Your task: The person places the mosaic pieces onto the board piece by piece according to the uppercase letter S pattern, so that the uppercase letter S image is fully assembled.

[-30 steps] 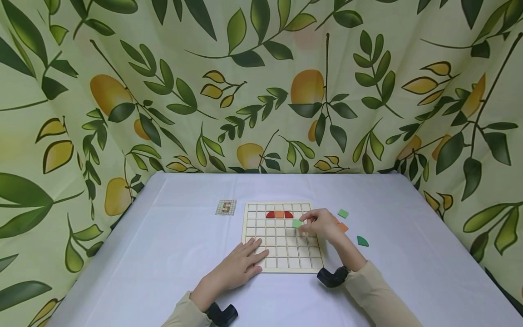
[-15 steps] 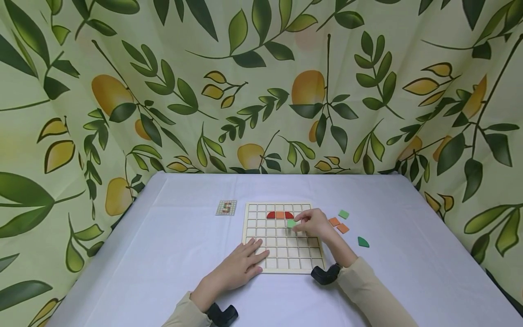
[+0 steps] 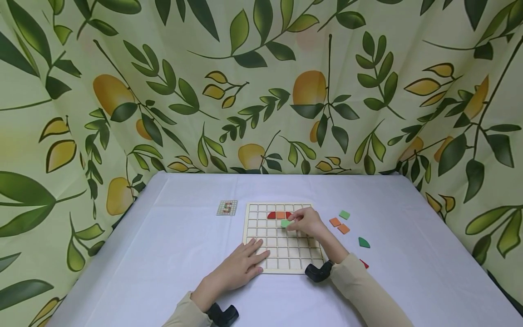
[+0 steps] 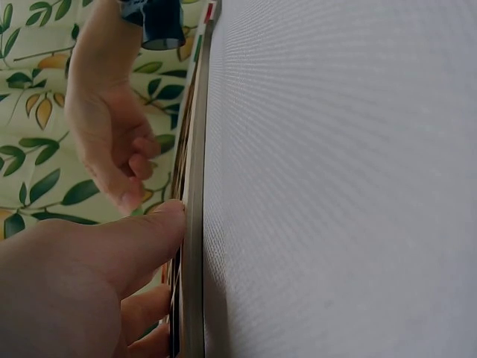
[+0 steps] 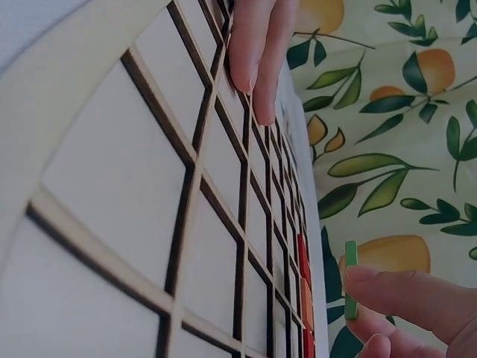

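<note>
Across the front left corner of the wooden grid board (image 3: 282,251) lie the spread fingers of my left hand (image 3: 241,264); its thumb meets the board's edge in the left wrist view. My right hand (image 3: 307,222) pinches a light green square tile (image 3: 285,224) between thumb and fingers. The right wrist view shows this green tile (image 5: 351,280) edge-on, held above the grid. Just behind it, in one row of the board, sit a red curved tile (image 3: 271,215), an orange square (image 3: 280,215) and another red tile (image 3: 288,214), partly covered by my right fingers.
Left of the board lies a small pattern card (image 3: 227,208). To the right are a green square (image 3: 345,215), two orange squares (image 3: 335,222), a dark green quarter-circle (image 3: 364,242) and a red piece (image 3: 365,263) half hidden by the right sleeve. A leaf-patterned curtain (image 3: 269,113) hangs behind the table.
My right hand has moved left over the board with the green tile, to just in front of the orange square. Loose orange and red pieces have come into view. The left hand stays put.
</note>
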`<control>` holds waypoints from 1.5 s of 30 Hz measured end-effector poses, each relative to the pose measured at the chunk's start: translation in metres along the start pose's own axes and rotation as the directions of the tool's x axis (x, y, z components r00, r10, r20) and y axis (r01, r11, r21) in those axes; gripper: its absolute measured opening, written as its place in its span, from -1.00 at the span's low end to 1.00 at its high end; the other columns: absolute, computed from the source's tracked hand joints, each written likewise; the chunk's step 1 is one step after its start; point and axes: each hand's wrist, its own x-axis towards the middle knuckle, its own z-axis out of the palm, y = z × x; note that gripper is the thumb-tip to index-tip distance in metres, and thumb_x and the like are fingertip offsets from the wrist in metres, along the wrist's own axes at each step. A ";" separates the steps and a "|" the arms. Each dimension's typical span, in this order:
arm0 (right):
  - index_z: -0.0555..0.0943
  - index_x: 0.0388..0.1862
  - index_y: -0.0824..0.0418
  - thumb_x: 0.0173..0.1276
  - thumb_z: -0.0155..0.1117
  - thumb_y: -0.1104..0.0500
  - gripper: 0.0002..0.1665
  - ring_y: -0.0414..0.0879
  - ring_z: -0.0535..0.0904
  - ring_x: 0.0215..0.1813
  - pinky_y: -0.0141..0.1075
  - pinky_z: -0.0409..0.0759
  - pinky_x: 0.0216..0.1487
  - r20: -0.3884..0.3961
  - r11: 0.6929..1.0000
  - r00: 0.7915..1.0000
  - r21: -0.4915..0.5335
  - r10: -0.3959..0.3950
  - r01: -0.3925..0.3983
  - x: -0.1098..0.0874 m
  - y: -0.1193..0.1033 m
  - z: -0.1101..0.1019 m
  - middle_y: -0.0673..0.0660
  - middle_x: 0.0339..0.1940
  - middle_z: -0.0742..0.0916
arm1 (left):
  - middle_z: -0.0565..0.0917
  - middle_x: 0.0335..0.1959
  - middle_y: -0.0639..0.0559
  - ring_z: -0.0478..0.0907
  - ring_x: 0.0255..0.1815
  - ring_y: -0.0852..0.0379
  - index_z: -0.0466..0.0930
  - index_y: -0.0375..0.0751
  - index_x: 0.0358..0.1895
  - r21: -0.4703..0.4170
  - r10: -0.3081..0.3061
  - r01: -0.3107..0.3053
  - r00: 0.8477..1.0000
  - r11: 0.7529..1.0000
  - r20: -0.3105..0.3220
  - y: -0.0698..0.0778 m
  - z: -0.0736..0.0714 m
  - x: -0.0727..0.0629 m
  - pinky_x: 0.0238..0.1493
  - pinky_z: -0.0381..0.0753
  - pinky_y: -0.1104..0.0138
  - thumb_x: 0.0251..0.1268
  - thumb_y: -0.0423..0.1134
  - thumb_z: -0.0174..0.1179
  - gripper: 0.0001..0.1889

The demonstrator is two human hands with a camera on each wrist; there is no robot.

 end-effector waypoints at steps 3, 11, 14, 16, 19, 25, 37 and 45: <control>0.71 -0.35 0.31 -0.03 0.52 0.30 -0.78 -0.16 0.31 -0.52 -0.39 0.29 -0.51 0.005 1.000 1.000 -0.005 -0.010 0.010 0.002 0.001 0.002 -0.02 -0.65 0.47 | 0.18 0.55 -0.05 0.06 0.60 -0.10 0.31 0.13 0.42 -0.003 -0.005 0.005 1.000 1.000 0.002 0.000 0.000 0.000 0.54 0.13 -0.09 0.47 0.01 -0.05 -0.51; 0.71 -0.35 0.34 -0.07 0.54 0.29 -0.74 -0.18 0.42 -0.44 -0.41 0.39 -0.44 -0.004 0.998 0.998 -0.020 -0.057 0.057 0.010 0.001 0.008 0.03 -0.55 0.60 | 0.18 0.55 -0.05 0.07 0.60 -0.09 0.31 0.13 0.42 0.011 0.001 -0.001 1.000 1.000 -0.002 0.000 -0.001 0.000 0.54 0.14 -0.08 0.48 0.01 -0.05 -0.51; 0.71 -0.34 0.36 -0.07 0.54 0.30 -0.73 -0.18 0.41 -0.43 -0.42 0.39 -0.44 0.002 0.998 0.998 -0.005 -0.061 0.062 0.011 0.000 0.011 0.04 -0.53 0.61 | 0.18 0.55 -0.05 0.07 0.60 -0.10 0.31 0.13 0.42 0.013 0.002 -0.002 1.000 1.000 -0.001 0.000 -0.001 0.000 0.54 0.14 -0.09 0.48 0.01 -0.05 -0.51; 0.72 -0.35 0.35 -0.07 0.55 0.30 -0.74 -0.17 0.40 -0.44 -0.42 0.37 -0.45 0.005 0.999 0.999 0.003 -0.053 0.053 0.012 -0.001 0.012 0.04 -0.55 0.59 | 0.17 0.56 -0.04 0.06 0.60 -0.09 0.31 0.13 0.42 0.010 -0.001 0.001 1.000 1.000 0.003 0.000 -0.001 0.000 0.54 0.13 -0.08 0.48 0.01 -0.05 -0.51; 0.73 -0.35 0.32 -0.06 0.55 0.28 -0.75 -0.16 0.37 -0.44 -0.41 0.33 -0.46 0.006 1.000 1.000 0.006 -0.022 0.022 0.012 -0.004 0.015 0.02 -0.56 0.56 | 0.17 0.56 -0.05 0.05 0.60 -0.10 0.30 0.12 0.42 0.004 -0.005 0.005 1.000 1.000 0.007 0.001 -0.001 0.001 0.54 0.12 -0.08 0.48 0.01 -0.05 -0.51; 0.73 -0.35 0.28 -0.05 0.56 0.25 -0.75 -0.14 0.37 -0.41 -0.41 0.31 -0.45 0.002 1.000 1.000 -0.018 0.021 -0.021 0.013 -0.007 0.019 0.03 -0.54 0.56 | 0.18 0.55 -0.06 0.07 0.60 -0.11 0.32 0.12 0.42 0.000 -0.008 0.008 1.000 1.000 0.008 0.002 -0.001 0.001 0.53 0.13 -0.10 0.47 0.01 -0.04 -0.51; 0.72 -0.39 0.30 -0.07 0.58 0.25 -0.75 -0.14 0.41 -0.40 -0.41 0.36 -0.46 0.012 1.000 1.000 -0.021 0.002 -0.002 0.020 -0.006 0.028 0.06 -0.51 0.61 | 0.19 0.55 -0.06 0.07 0.59 -0.12 0.32 0.12 0.41 0.016 -0.002 0.002 1.000 1.000 0.000 0.000 -0.001 0.000 0.53 0.14 -0.09 0.47 0.01 -0.04 -0.51; 0.74 -0.42 0.24 -0.06 0.57 0.24 -0.80 -0.13 0.44 -0.37 -0.42 0.37 -0.43 0.002 0.998 1.000 -0.065 0.000 0.000 0.022 -0.008 0.034 0.10 -0.43 0.67 | 0.21 0.54 -0.07 0.09 0.59 -0.12 0.33 0.10 0.41 0.019 0.013 -0.013 1.000 1.000 -0.005 0.000 -0.001 0.000 0.52 0.16 -0.11 0.47 0.00 -0.03 -0.52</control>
